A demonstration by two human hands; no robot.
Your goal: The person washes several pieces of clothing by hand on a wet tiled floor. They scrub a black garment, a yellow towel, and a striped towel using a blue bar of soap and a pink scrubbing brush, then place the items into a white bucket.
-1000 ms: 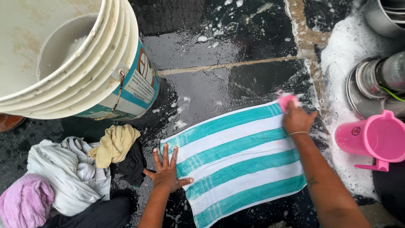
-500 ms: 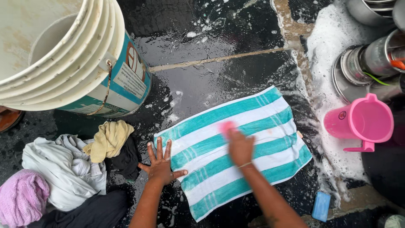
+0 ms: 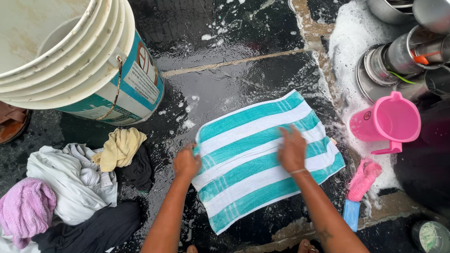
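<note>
Two hands work one striped towel [image 3: 262,159] spread flat on the wet dark floor [image 3: 225,89]. The left hand [image 3: 186,162] is closed, pinching the towel's left edge; the right hand [image 3: 291,150] lies open, palm down, on the middle stripes. Right of that palm lie a pink brush [image 3: 363,179] and a pink jug [image 3: 386,121]; left of the pinch sits a heap of clothes [image 3: 75,182]. A firm hold on the edge should stop the cloth sliding under the pressing palm.

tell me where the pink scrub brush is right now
In the head view the pink scrub brush lies on the wet floor, right of the striped towel, below the pink jug.
</note>
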